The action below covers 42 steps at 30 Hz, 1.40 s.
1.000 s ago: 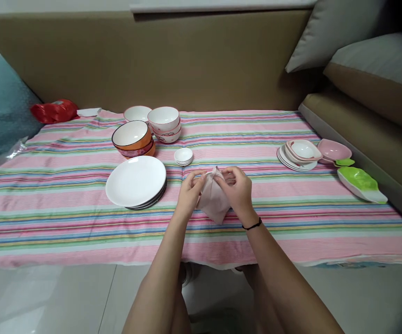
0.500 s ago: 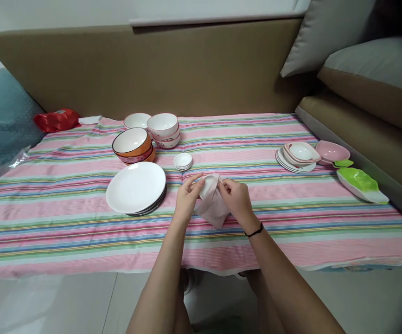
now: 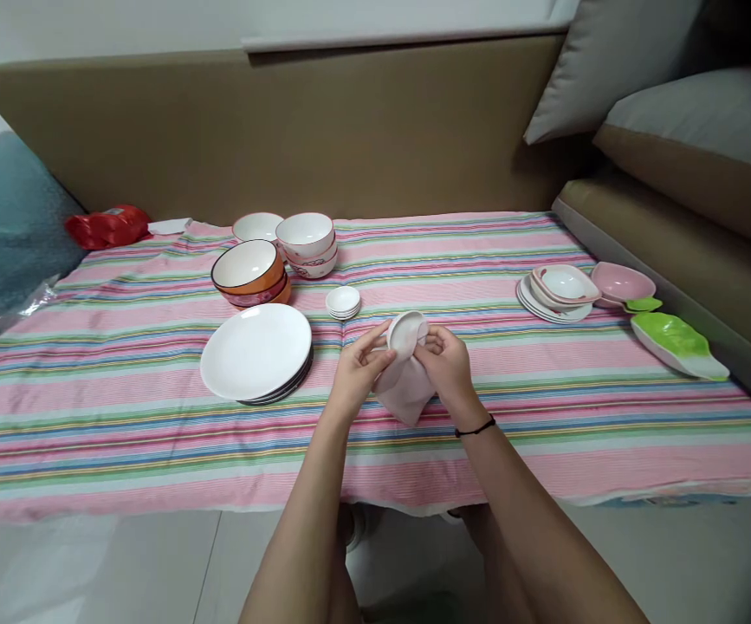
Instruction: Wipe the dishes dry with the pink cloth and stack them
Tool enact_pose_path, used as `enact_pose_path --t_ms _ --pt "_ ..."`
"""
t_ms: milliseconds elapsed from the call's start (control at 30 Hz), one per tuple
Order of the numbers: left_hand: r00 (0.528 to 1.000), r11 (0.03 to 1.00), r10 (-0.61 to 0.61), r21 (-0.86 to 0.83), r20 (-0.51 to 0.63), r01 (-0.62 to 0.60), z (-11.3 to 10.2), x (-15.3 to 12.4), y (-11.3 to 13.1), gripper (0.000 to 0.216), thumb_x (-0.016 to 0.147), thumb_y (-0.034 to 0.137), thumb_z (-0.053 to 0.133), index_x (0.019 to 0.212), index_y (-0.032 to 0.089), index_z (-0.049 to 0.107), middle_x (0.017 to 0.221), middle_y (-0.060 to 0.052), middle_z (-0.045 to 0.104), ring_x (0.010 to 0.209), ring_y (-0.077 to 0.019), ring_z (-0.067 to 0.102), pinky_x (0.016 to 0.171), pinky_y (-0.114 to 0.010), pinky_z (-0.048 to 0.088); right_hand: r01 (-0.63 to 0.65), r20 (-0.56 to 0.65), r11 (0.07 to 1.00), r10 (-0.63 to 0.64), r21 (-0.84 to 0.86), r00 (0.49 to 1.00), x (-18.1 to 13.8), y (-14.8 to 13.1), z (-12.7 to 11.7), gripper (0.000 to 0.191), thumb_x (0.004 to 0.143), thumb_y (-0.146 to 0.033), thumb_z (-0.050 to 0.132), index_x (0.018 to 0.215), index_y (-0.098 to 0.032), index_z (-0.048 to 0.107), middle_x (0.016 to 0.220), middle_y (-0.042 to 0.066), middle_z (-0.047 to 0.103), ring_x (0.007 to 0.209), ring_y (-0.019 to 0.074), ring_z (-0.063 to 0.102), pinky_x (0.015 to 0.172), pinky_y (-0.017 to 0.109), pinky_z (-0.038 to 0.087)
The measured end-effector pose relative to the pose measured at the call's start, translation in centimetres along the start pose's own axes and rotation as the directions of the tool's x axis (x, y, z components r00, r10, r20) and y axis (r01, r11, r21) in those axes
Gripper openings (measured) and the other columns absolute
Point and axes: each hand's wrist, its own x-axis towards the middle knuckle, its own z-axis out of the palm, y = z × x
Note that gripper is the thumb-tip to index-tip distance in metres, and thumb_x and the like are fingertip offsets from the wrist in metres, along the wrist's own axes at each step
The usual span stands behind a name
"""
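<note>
A small white dish [image 3: 406, 334] is held upright between both hands above the striped tablecloth [image 3: 121, 433]. A pale pink cloth [image 3: 406, 390] hangs beneath and around it. My left hand [image 3: 357, 374] pinches the dish's left side with the cloth. My right hand [image 3: 448, 368], with a black band at the wrist, grips the right side with fingers curled over cloth and dish. A stack of small white dishes [image 3: 342, 302] sits just beyond the hands.
A stack of white plates [image 3: 256, 351] lies to the left, with orange bowls [image 3: 249, 271] and white bowls [image 3: 306, 241] behind. At right sit small plates [image 3: 557, 290], a pink bowl [image 3: 623, 283] and a green leaf dish [image 3: 677, 345]. A red bag [image 3: 107, 225] lies far left.
The small white dish has turned up and now shows above the pink cloth between my hands. Both hands shifted slightly, fingers working round the dish.
</note>
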Motion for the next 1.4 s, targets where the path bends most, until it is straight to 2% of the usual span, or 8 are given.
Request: enact_pose_path --t_ms 200,400,633,833,1033,1200,1300,1400 --pt "0.996 0.990 -0.041 0.135 0.075 0.030 0.2 -0.1 0.4 0.049 0.084 0.043 0.057 0.128 0.022 0.057 0.090 -0.003 0.061 0.072 -0.0119 0.050 0.063 -0.023 0.041 0.146 -0.019 0.978 -0.150 -0.151 0.988 0.3 -0.4 -0.8 0.020 0.075 -0.036 0.063 0.080 -0.017 0.068 0.075 0.005 0.069 0.068 0.0184 0.063 0.061 0.027 0.047" --pt "0.982 0.988 -0.056 0.155 0.181 0.028 -0.2 -0.2 0.4 0.035 0.086 0.044 0.052 0.092 0.014 0.069 0.083 -0.004 0.061 0.074 -0.0148 0.049 0.067 -0.025 0.040 0.337 0.092 0.893 -0.325 -0.298 0.941 -0.1 -0.9 -1.0 0.017 0.077 -0.032 0.062 0.072 -0.017 0.068 0.067 0.003 0.066 0.064 0.0159 0.059 0.059 0.025 0.043" --pt "0.988 0.978 -0.154 0.142 0.015 0.150 -0.3 -0.3 0.2 0.042 0.079 0.051 0.058 0.105 0.019 0.066 0.083 -0.002 0.060 0.066 -0.0114 0.051 0.057 -0.022 0.041 0.127 0.153 0.970 -0.096 -0.206 0.984 -0.4 -1.0 -1.2 0.029 0.077 -0.043 0.060 0.066 -0.016 0.059 0.060 0.001 0.056 0.058 0.0134 0.050 0.051 0.024 0.035" --pt "0.996 0.997 -0.034 0.066 -0.080 0.040 0.6 -0.2 -0.2 0.041 0.078 0.047 0.062 0.110 0.021 0.066 0.078 0.000 0.060 0.057 -0.0079 0.044 0.048 -0.018 0.036 -0.033 0.166 0.982 0.064 -0.186 0.984 -0.9 -1.1 -1.3 0.024 0.069 -0.039 0.066 0.069 -0.017 0.057 0.061 -0.002 0.052 0.058 0.0118 0.045 0.049 0.022 0.033" --pt "0.996 0.988 -0.016 0.150 -0.090 0.030 0.8 -0.1 0.5 0.037 0.079 0.045 0.061 0.106 0.020 0.068 0.103 -0.005 0.065 0.077 -0.0131 0.056 0.062 -0.022 0.048 0.145 0.053 0.922 -0.135 -0.358 0.989 -0.5 -1.3 -1.7 0.035 0.078 -0.040 0.057 0.056 -0.019 0.041 0.051 -0.005 0.034 0.051 0.0087 0.032 0.047 0.023 0.023" --pt "0.998 0.970 -0.025 0.243 0.056 0.011 0.4 0.0 0.8 0.037 0.082 0.045 0.058 0.107 0.020 0.070 0.088 -0.003 0.065 0.067 -0.0099 0.051 0.058 -0.020 0.044 0.183 0.002 0.832 -0.214 -0.523 0.977 -0.4 -1.1 -2.0 0.050 0.078 -0.040 0.057 0.050 -0.020 0.021 0.049 -0.006 0.016 0.048 0.0074 0.019 0.047 0.026 0.015" --pt "0.999 0.971 -0.025 0.239 0.042 0.015 0.2 -0.1 0.6 0.038 0.083 0.045 0.057 0.108 0.020 0.070 0.087 -0.003 0.066 0.066 -0.0097 0.051 0.056 -0.020 0.043 0.243 0.048 0.801 -0.260 -0.547 0.964 -0.4 -1.2 -2.0 0.048 0.079 -0.039 0.055 0.051 -0.020 0.021 0.047 -0.006 0.018 0.047 0.0077 0.020 0.047 0.026 0.015" --pt "0.999 0.989 -0.028 0.143 -0.031 0.032 0.1 -0.2 0.5 0.036 0.081 0.044 0.061 0.108 0.022 0.069 0.105 -0.005 0.066 0.081 -0.0128 0.058 0.065 -0.021 0.048 0.317 0.146 0.835 -0.282 -0.449 0.948 -0.4 -1.1 -1.7 0.030 0.084 -0.030 0.046 0.057 -0.020 0.035 0.049 -0.005 0.031 0.048 0.0091 0.030 0.048 0.025 0.020"
